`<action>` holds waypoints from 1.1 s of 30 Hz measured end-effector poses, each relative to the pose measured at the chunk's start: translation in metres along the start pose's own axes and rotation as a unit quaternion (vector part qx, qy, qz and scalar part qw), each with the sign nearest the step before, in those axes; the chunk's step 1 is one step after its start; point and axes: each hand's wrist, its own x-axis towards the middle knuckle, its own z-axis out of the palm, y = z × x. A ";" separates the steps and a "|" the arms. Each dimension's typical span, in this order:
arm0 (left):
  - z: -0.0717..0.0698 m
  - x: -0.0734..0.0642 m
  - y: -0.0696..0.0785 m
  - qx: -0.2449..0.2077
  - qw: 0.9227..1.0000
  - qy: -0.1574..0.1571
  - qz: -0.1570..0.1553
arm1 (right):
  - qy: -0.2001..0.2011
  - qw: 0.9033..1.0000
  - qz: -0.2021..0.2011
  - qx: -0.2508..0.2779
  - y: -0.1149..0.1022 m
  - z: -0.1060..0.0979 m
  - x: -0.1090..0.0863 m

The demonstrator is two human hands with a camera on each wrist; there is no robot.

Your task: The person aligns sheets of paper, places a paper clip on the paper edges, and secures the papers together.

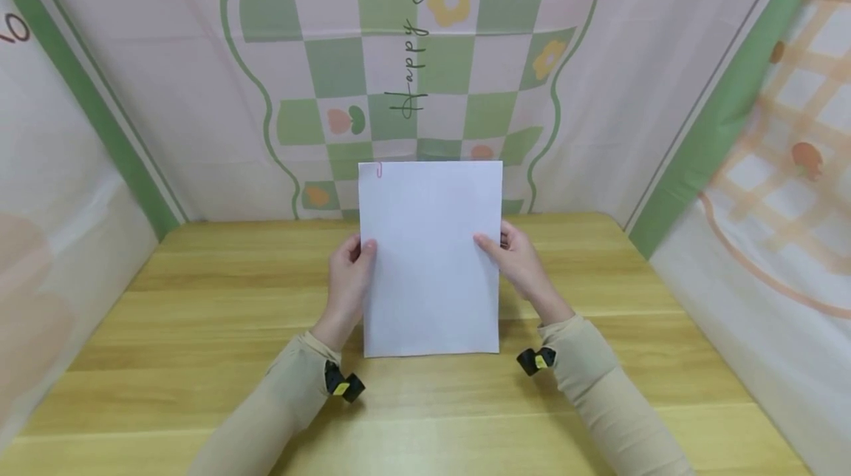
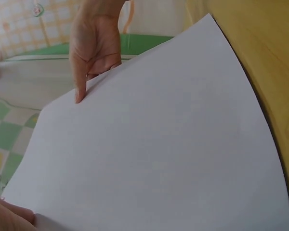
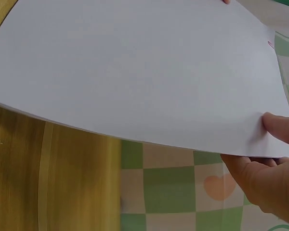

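Observation:
A stack of blank white paper (image 1: pixel 431 269) is held up over the table in the head view, its face toward me. At its top left corner sits a pink paper clip (image 1: pixel 380 170). My left hand (image 1: pixel 349 276) pinches the left edge, thumb on the front and fingers behind. On the opposite edge my right hand (image 1: pixel 521 262) grips the sheets the same way, its thumb (image 3: pixel 278 126) pressing the front in the right wrist view. The paper bows slightly between the hands. Fingers behind the sheets are partly hidden.
A wooden table (image 1: pixel 199 358) lies below the paper. Behind it hangs a green-and-white checked cloth (image 1: pixel 326 66) with printed flowers and lettering. Printed cloths also hang at the left and right sides. Each sleeve carries a small black wrist camera (image 1: pixel 344 383).

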 end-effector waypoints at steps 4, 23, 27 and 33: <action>0.000 0.004 0.000 0.007 1.000 -0.006 -0.019 | 0.003 0.999 0.005 -0.032 0.001 -0.001 0.002; -0.007 0.026 -0.008 0.067 0.992 -0.089 -0.056 | -0.018 0.993 0.069 -0.094 0.009 -0.005 0.016; -0.010 0.030 -0.011 0.089 0.989 -0.104 -0.062 | -0.025 0.992 0.075 -0.102 0.010 -0.005 0.017; -0.011 0.036 -0.017 0.126 0.982 -0.114 -0.081 | -0.042 0.989 0.083 -0.113 0.014 -0.007 0.022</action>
